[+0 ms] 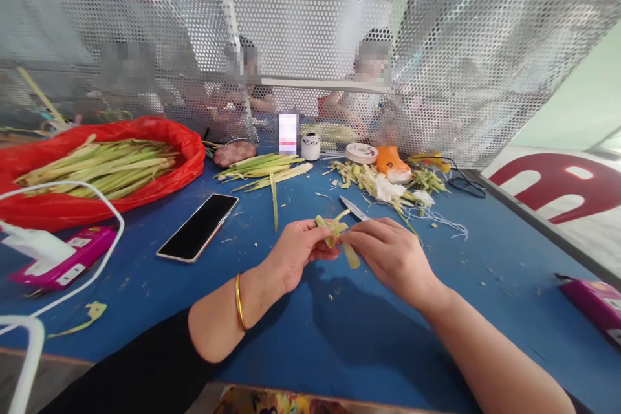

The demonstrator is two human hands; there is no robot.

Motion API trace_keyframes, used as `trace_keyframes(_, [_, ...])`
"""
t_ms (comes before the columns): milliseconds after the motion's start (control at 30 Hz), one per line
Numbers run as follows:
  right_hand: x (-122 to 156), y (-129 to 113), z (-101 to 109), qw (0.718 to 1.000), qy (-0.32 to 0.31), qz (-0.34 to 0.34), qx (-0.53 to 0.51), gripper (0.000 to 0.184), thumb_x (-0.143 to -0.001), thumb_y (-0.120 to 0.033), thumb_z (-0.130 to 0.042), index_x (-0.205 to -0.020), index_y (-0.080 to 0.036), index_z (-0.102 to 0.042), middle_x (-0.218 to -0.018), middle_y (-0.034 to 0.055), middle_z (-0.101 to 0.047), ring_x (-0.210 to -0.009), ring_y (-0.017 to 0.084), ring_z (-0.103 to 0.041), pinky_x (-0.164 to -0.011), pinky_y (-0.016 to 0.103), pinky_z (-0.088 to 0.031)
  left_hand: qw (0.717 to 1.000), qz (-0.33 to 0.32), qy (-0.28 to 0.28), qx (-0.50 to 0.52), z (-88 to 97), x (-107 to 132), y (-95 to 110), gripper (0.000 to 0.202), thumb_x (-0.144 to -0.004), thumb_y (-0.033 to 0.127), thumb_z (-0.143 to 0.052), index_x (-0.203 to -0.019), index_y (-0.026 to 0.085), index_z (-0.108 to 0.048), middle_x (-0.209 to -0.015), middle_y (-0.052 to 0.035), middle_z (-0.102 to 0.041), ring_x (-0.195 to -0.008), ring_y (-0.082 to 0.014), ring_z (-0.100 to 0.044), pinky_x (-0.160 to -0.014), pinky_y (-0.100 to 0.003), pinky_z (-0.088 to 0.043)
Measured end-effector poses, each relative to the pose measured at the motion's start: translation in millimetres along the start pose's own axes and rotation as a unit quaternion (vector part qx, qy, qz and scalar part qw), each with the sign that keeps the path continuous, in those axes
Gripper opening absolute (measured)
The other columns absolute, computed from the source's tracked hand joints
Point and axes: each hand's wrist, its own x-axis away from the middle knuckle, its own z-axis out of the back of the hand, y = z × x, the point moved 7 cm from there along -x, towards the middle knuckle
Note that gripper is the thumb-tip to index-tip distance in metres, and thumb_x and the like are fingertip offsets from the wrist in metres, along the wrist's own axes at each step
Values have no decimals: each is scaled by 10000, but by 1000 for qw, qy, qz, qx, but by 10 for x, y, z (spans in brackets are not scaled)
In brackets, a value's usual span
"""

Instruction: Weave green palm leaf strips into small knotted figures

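Observation:
Both my hands meet above the blue table (291, 336). My left hand (294, 252), with a gold bangle on the wrist, pinches a folded yellow-green leaf strip (334, 233). My right hand (388, 252) is closed on the same strip from the right, and one end hangs below the fingers. A small blade (353, 208) lies on the table just behind my right hand. Cut leaf strips (264, 168) lie further back.
A red bag (160, 174) full of green leaves sits at the left. A black phone (198, 228), a pink box (68, 262) with white cable, tape roll (361, 152), orange tool (392, 164) and leaf scraps (388, 187) lie around. A perforated metal screen (310, 45) stands behind; people sit beyond it.

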Motion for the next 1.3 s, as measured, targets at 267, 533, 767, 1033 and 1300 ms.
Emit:
trace_keyframes(267, [-1,-107,-12,997,25,66,9,218,-930,-84,-444,-954,-164,-645,-832,51,-721,-717,153,-629,-753,324,-450,999,2,-13,-53,-70,34,-4,144,-767,243,-669,-829,114,-685,-640,-11,-640,-562,-100,-602,-600,-231,-517])
trace_keyframes(533, [2,25,14,991,79,-73,-84,115,-892,-185,-569,-825,-223,-654,-797,28,-679,-756,171,-626,-768,348,-441,989,-50,-21,-140,-152,87,40,216,-787,207,-633,-982,140,-694,-716,-27,-683,-584,-121,-643,-549,-220,-491])
trace_keyframes(767, [21,98,2,984,91,-132,-79,142,-785,-220,-689,-883,-217,-586,-887,46,-653,-854,215,-597,-794,384,-423,999,15,2,-35,-93,58,-76,149,-761,232,-662,-855,125,-705,-658,-37,-677,-546,-111,-617,-454,-183,-418])
trace_keyframes(1033, [16,1,41,992,99,-71,-31,76,-875,-163,-577,-885,-225,-619,-807,22,-677,-771,177,-600,-781,367,-407,999,33,-11,22,-79,45,-93,183,-743,284,-702,-824,120,-688,-702,-30,-668,-552,-90,-609,-448,-175,-393])
trace_keyframes(1300, [-9,-87,34,998,65,-8,-3,205,-913,-136,-479,-852,-223,-654,-783,24,-701,-727,164,-589,-808,368,-411,1000,15,4,-2,-93,65,-67,213,-701,302,-729,-811,126,-678,-622,-9,-633,-520,-93,-577,-442,-185,-379])
